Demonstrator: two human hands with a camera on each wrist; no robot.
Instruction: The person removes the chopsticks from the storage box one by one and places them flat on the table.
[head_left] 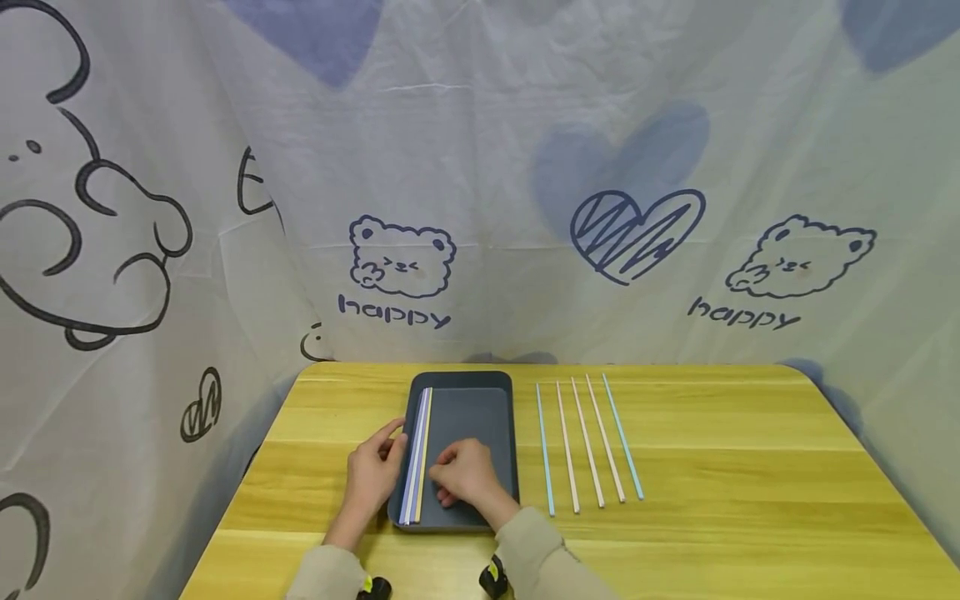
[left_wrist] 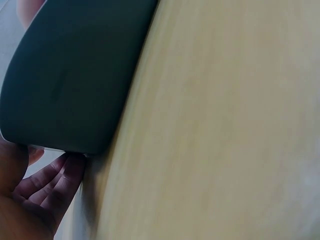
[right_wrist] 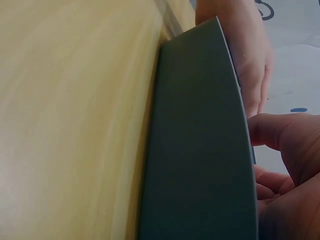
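A dark grey tray [head_left: 472,408] stands on the table, with several thin sticks [head_left: 417,458] in white, purple and yellow lying side by side along its left wall. My left hand [head_left: 372,471] holds the tray's left side; the left wrist view has its fingers [left_wrist: 70,177] against the outer wall, the thumb's end hidden behind the rim. Over the tray floor is my right hand [head_left: 468,475], its fingers loosely bent, close to the yellow stick's right side. In the right wrist view a gap parts the thumb [right_wrist: 270,129] from the fingers, and no stick shows there.
Right of the tray, two light blue sticks [head_left: 545,450] and three pale pink sticks [head_left: 587,442] lie spaced out on the wooden table [head_left: 750,467]. A printed cloth [head_left: 510,167] hangs behind the table and at its sides.
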